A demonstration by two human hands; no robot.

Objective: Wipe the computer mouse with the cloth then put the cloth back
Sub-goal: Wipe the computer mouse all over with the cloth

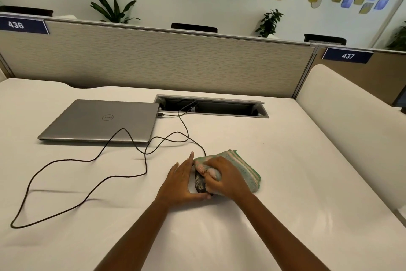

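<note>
The mouse (200,184) sits on the white bench (285,182), near the front, right between the two hands. The left hand (183,180) holds it from the left side. Its fingers (186,164) lie straight along the mouse and the thumb hooks round the near end. The right hand (226,179) is curled tight on a bunched-up cloth (241,167), green and pink, and presses it down on top of the mouse. Only a dark bit of the mouse peeks out between the hands. A black wire (87,158) runs off from the mouse in big loops over the bench. A shut laptop (103,120) lies further back on the left.
</note>
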